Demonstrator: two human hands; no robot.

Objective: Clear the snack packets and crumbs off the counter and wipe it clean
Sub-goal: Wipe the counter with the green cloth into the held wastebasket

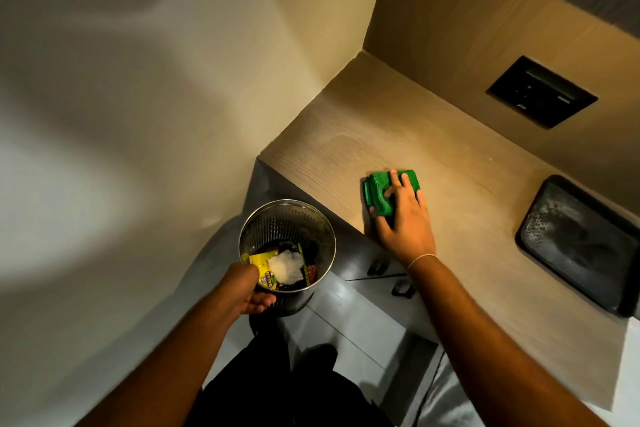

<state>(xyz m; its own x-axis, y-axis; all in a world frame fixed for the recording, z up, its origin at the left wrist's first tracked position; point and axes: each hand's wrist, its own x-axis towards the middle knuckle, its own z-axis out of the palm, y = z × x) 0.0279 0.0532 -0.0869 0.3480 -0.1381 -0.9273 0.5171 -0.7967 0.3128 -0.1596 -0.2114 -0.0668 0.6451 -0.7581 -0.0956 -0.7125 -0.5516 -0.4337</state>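
Note:
A perforated metal bin [277, 218] hangs just below the counter's front left corner, my left hand [247, 289] gripping its near rim. Inside lie a yellow snack packet [261, 262], a crumpled white tissue [284, 267] and darker wrappers. On the wooden counter [346, 149] my right hand [401, 222] presses a folded green cloth [379, 189] flat, fingers spread over it, close to the front edge. No packets show on the counter top.
A black tray [581, 246] sits on the counter at the right. A black socket panel [540, 92] is set in the back panel. Grey drawers with dark handles [377, 269] lie under the counter. A cream wall stands to the left.

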